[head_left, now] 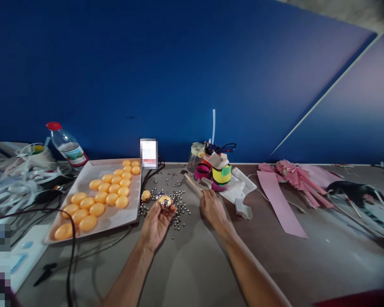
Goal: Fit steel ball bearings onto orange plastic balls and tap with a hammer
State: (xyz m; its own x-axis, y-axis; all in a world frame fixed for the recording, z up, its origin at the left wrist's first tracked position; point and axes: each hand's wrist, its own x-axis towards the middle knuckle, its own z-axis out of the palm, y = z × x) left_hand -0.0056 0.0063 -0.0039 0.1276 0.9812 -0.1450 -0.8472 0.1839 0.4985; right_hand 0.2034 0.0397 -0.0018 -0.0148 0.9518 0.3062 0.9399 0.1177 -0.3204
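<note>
1. Ball (163, 199): orange, in your left hand (155, 226), above the desk (187, 273). Shiny metal shows on its near face; too small to tell whether that is beads or a fitting. Its underside is hidden by your fingers.
2. Your left fingers are curled up round the ball, holding it from below, palm partly turned up.
3. Your right hand (215, 209) has its fingers closed on the near end of a pale stick (192, 183). Your thumb and the grip itself are hard to make out; the stick's far end is dark, form unclear.
4. Beads (179, 205), metallic, lie scattered between and beyond your hands. Some are masked by your left hand; too many and too small to count.
5. A loose ball (146, 195), also orange, sits on the desk just left of the beads, partly shaded.
6. Tray (91, 171), farther left: white, with rows of orange balls along its length.
7. Beyond your right hand: magenta and yellow rolls (222, 175), crowded together, with scraps covering parts. A jar (196, 158) stands behind, its contents unclear.
8. Screen (149, 153) behind the tray's corner: pixelated, unreadable.
9. Far left: tilted bottle (71, 149), red cap; tangled strips (22, 187), blurred and cut off by the frame. Far right: pink paper (281, 204).
10. Both your forearms run out at the bottom edge.
</note>
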